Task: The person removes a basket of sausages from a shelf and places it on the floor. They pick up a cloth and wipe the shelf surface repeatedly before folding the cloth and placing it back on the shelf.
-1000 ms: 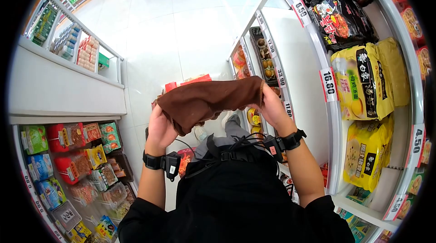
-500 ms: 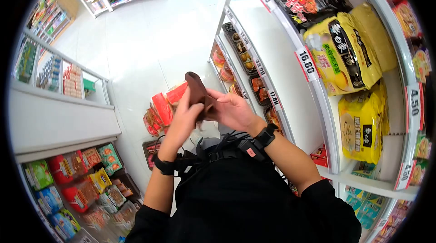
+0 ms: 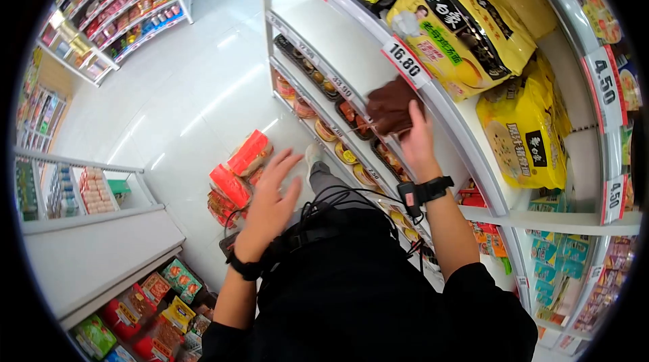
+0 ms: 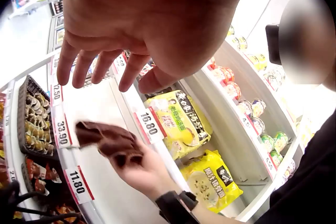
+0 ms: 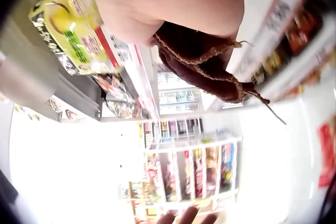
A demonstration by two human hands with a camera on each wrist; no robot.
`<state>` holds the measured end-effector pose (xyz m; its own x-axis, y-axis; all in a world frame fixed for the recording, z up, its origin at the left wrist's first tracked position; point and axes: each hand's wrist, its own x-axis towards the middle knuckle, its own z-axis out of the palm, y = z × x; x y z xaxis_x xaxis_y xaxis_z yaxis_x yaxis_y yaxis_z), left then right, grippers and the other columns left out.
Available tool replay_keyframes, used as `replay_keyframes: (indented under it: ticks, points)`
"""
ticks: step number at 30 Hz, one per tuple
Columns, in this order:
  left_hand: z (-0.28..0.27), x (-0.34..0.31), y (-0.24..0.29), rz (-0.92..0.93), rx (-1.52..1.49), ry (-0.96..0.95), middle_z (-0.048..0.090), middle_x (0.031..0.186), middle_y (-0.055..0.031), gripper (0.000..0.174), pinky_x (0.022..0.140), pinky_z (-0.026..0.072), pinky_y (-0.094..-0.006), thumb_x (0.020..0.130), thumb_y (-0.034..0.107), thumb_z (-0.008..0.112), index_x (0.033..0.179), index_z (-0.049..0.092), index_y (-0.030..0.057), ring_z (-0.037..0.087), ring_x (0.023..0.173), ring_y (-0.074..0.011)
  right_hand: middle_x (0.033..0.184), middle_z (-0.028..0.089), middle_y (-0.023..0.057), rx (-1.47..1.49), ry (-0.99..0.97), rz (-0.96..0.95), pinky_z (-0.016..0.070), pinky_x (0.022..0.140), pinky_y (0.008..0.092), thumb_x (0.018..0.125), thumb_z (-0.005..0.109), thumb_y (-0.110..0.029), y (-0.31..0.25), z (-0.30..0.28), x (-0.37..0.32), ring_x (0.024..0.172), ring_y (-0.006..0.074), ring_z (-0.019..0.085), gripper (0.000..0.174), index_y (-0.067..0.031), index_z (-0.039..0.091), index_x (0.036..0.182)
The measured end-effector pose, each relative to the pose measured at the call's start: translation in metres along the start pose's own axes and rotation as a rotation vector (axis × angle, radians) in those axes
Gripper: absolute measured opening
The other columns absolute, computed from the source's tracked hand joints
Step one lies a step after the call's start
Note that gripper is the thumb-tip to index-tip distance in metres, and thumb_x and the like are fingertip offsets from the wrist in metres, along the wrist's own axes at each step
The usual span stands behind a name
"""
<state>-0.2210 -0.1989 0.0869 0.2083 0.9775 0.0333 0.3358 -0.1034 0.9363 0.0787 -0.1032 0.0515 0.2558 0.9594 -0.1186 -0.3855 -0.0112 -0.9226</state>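
The person's right arm is stretched up and forward toward the shelving, elbow nearly straight, with a black wrist strap point(image 3: 427, 191) round it. The right hand point(image 3: 416, 137) has its back turned up and its fingers curled round the near end of a brown cloth point(image 3: 391, 106). The grip is closed on the cloth. The cloth is bunched into a thick fold and sits over the bare white shelf point(image 3: 338, 31), just below the 16.80 price tag point(image 3: 405, 63). From here I can't tell whether it actually touches the board. In the right wrist view a frayed edge and a loose thread hang from the fold.

The left arm is bent at the elbow, with the forearm lifted in front of the chest. The left hand point(image 3: 274, 191) hangs in the air over the aisle floor point(image 3: 203, 78), well apart from the cloth. Its fingers are spread and almost straight, so its grip is open with nothing in it.

Big yellow packets point(image 3: 460, 24) fill the tier above the price tag. Red packets point(image 3: 238, 167) lie stacked on the floor beyond the left hand.
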Motion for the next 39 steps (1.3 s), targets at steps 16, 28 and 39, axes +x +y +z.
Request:
replay_keyframes:
  ticks: [16, 28, 39]
  points:
    - [-0.032, -0.021, -0.045, -0.298, -0.113, 0.069, 0.060, 0.116, -0.0091, 0.032, 0.094, 0.0409, -0.0304, 0.094, 0.012, 0.048, 0.122, 0.055, -0.0008, 0.055, 0.108, -0.0171, 0.131, 0.050, 0.0248, -1.394, 0.446, -0.199, 0.0325, 0.104, 0.0388, 0.090, 0.054, -0.042, 0.018, -0.210, -0.024, 0.125, 0.0378, 0.044, 0.059, 0.0002, 0.048, 0.131]
    - [-0.039, -0.030, -0.061, -0.359, -0.056, 0.014, 0.061, 0.117, -0.0087, 0.031, 0.092, 0.0430, -0.0317, 0.095, 0.015, 0.049, 0.121, 0.056, -0.0001, 0.057, 0.107, -0.0181, 0.150, 0.026, 0.0199, -1.702, 0.766, 0.213, 0.0111, 0.108, 0.0611, 0.091, 0.040, -0.050, 0.051, -0.228, -0.034, 0.138, 0.0423, 0.020, 0.065, -0.0092, 0.035, 0.142]
    - [-0.032, -0.037, -0.069, -0.425, -0.094, 0.059, 0.062, 0.115, -0.0075, 0.030, 0.088, 0.0442, -0.0305, 0.095, 0.016, 0.049, 0.120, 0.057, 0.0004, 0.058, 0.104, -0.0166, 0.151, 0.011, 0.0262, -1.897, 0.170, -0.082, 0.0163, 0.102, 0.0697, 0.091, 0.042, -0.047, 0.095, -0.079, 0.067, 0.137, 0.0487, 0.011, 0.070, -0.0074, 0.024, 0.146]
